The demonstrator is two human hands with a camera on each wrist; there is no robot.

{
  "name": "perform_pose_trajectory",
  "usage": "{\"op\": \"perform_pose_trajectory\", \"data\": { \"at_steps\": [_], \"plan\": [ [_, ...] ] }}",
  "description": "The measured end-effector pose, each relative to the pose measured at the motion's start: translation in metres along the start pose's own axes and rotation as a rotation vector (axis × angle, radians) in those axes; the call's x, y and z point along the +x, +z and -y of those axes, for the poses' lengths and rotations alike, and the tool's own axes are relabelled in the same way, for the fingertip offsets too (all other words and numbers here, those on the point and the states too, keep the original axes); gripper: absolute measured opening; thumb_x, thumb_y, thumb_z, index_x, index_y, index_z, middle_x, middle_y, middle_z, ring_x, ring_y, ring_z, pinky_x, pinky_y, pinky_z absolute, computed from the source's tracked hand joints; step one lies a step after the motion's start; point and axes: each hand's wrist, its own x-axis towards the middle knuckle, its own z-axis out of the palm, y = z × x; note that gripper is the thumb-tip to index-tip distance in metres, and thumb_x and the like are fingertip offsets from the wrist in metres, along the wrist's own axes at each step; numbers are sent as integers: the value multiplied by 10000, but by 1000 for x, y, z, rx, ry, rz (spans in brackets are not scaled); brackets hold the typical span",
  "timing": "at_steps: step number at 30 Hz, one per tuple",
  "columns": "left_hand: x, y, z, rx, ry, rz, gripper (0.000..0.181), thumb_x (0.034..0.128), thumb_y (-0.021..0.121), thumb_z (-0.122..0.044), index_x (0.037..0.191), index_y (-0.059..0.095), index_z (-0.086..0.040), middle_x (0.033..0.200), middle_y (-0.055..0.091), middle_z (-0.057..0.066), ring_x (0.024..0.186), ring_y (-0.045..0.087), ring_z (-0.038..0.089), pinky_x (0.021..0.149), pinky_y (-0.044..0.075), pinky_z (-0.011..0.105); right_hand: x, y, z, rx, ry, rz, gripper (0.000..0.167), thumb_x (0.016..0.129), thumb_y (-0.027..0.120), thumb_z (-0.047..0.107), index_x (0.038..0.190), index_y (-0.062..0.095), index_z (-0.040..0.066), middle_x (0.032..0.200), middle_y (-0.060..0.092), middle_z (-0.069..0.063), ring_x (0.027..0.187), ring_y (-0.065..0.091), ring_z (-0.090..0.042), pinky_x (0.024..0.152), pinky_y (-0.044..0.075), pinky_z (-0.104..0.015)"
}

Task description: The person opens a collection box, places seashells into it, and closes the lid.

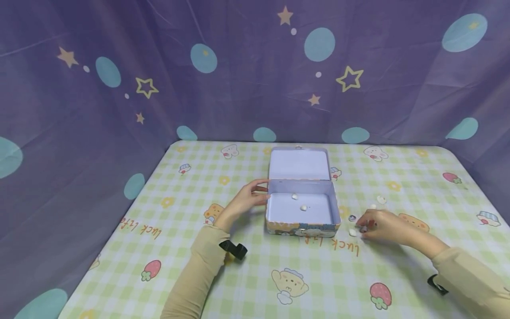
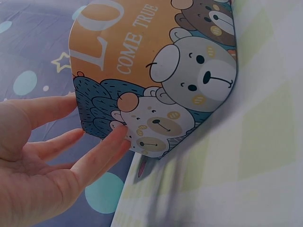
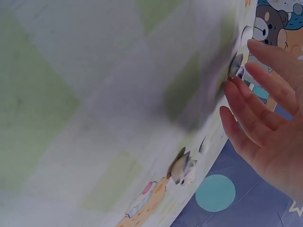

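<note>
A tin box [image 1: 303,228] with a bear print stands on the table, its lid [image 1: 299,164] raised at the back. Two small pale shells, one at the back [image 1: 295,196] and one nearer the front [image 1: 303,208], lie inside it. My left hand [image 1: 250,197] touches the box's left side with extended fingers. To the right of the box, my right hand [image 1: 380,226] reaches down over a dark small shell [image 1: 363,229], its fingertips close about it. Beside those fingers lie a white shell [image 1: 352,232] and a dark-and-white one [image 1: 352,218].
More pale shells, one farther back [image 1: 381,200] and one close behind the right hand [image 1: 373,206], are on the checked tablecloth [image 1: 231,283]. A purple curtain [image 1: 255,88] hangs behind the table and along its sides.
</note>
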Motion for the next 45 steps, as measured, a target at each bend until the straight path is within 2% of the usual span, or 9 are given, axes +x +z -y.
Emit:
{"op": "perform_pose_trajectory", "data": {
  "at_steps": [10, 17, 25, 32, 39, 45],
  "plan": [
    [0, 0, 0, 10, 8, -22, 502, 846, 558, -8, 1316, 382, -26, 1205, 429, 263, 1010, 532, 328, 811, 529, 327, 0, 3, -4, 4, 1, 5, 203, 707, 728, 176, 875, 666, 80, 814, 557, 62, 709, 521, -70, 606, 500, -232],
    [1, 0, 1, 13, 7, -24, 499, 844, 561, -9, 1312, 390, -31, 1207, 431, 254, 1009, 533, 323, 809, 530, 323, 0, 5, -10, 74, -3, -21, 159, 706, 725, 116, 851, 673, 72, 791, 556, 55, 686, 498, -51, 565, 475, -197],
    [0, 1, -1, 24, 13, -15, 504, 847, 560, -17, 1317, 379, -23, 1213, 423, 272, 1017, 529, 337, 813, 528, 321, -1, 4, -13, 105, -4, -24, 132, 729, 713, 130, 848, 674, 89, 784, 558, 58, 684, 492, -44, 562, 468, -199],
    [0, 0, -1, 44, 23, -13, 497, 850, 560, -27, 1312, 380, -9, 1217, 421, 290, 1026, 526, 347, 814, 528, 323, 0, 4, -15, 174, 22, -18, 136, 726, 713, 118, 848, 672, 73, 781, 569, 47, 686, 502, -47, 570, 470, -182],
    [0, 1, -1, 38, 14, -20, 500, 845, 567, -26, 1311, 387, -22, 1206, 434, 272, 1019, 527, 348, 810, 529, 322, 0, 5, -16, 168, -13, -44, 121, 714, 719, 99, 825, 679, 72, 756, 552, 61, 657, 482, -36, 539, 452, -171],
    [-1, 0, -2, 42, 23, -16, 502, 843, 568, -26, 1311, 385, -17, 1209, 430, 281, 1019, 528, 350, 808, 530, 317, 1, 4, -15, 162, 10, -36, 114, 717, 721, 114, 821, 681, 88, 758, 542, 59, 652, 469, -32, 532, 441, -169]
  ]
}}
